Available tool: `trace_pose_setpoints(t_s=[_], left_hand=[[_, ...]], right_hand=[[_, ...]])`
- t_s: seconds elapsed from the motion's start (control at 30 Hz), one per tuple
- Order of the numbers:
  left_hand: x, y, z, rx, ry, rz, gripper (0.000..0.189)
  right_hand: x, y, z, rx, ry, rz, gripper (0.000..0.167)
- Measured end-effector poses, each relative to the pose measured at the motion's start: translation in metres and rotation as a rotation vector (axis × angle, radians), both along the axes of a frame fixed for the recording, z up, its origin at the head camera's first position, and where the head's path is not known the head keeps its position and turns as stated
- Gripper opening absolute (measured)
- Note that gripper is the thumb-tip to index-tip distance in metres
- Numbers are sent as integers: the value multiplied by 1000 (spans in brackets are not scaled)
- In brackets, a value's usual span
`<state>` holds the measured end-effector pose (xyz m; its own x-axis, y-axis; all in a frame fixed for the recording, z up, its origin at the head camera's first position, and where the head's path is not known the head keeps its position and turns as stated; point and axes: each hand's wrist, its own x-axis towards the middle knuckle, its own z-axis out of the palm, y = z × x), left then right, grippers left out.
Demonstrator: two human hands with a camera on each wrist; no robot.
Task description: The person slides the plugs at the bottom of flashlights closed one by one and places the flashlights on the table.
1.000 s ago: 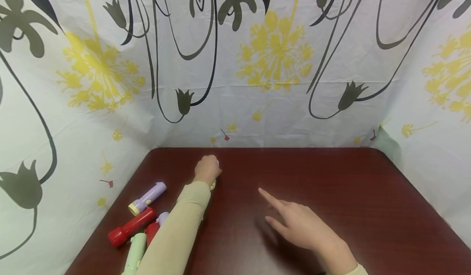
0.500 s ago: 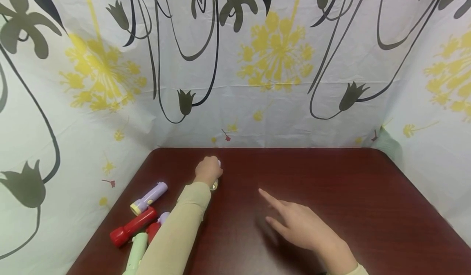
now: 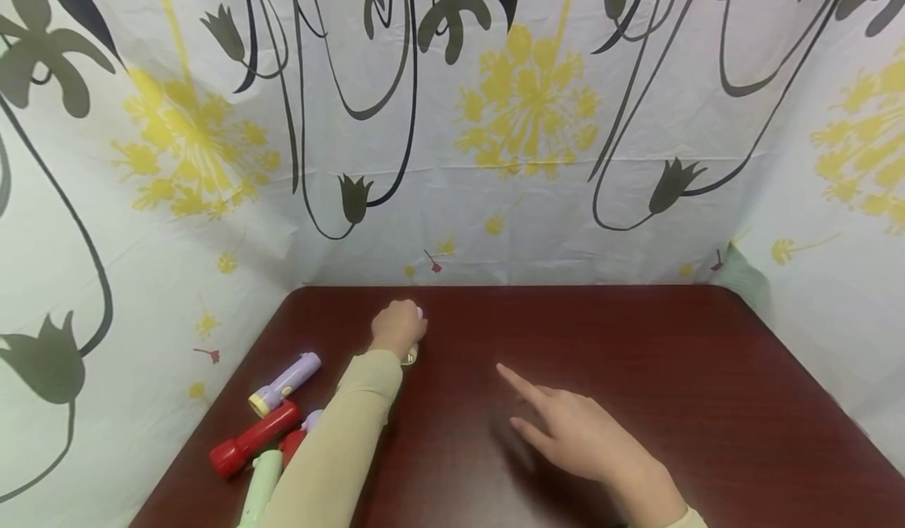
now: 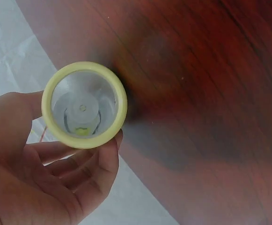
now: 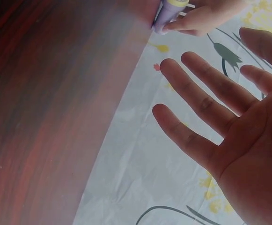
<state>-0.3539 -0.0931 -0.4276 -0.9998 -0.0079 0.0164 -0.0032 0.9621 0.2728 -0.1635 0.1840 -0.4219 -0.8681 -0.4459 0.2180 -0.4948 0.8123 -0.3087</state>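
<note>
My left hand point(image 3: 397, 327) grips a purple flashlight point(image 5: 167, 15) over the far left part of the table, its fingers curled round the body. In the left wrist view the flashlight's yellow-rimmed lens point(image 4: 84, 105) faces the camera and hides most of the barrel. My right hand point(image 3: 576, 430) hovers over the middle of the table with fingers spread and holds nothing. Left of the left sleeve lie a purple flashlight with a yellow rim point(image 3: 285, 384), a red flashlight point(image 3: 254, 438) and a green flashlight point(image 3: 261, 487).
A second red flashlight point(image 3: 291, 443) and another purple piece point(image 3: 312, 419) are partly covered by the left sleeve point(image 3: 332, 449). The dark red-brown table point(image 3: 636, 339) has a flower-printed white sheet point(image 3: 509, 221) hanging behind it and along both sides.
</note>
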Motion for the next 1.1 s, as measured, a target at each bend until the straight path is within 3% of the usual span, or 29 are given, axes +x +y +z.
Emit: trace_pose_setpoints(t_s=[0.3,0.6,0.73,0.9,1.1], left_hand=[[15,-4,12,-27,19,-20,27],[47,-31,59,-66,-51,-41,37],[68,-44,71,-70,-80,-34,38],[97,-60,73,-65,-113,-17,35],[129,-80,62,-41,-123,-2,19]], right_hand=[[1,0,0,6,-15,-11,72],[2,0,1,4,-12,-2,72],[1,1,2,5,-8,2,72],[2,1,3,11,-21,-1,71],[3,1,5,7,-28,-2,71]])
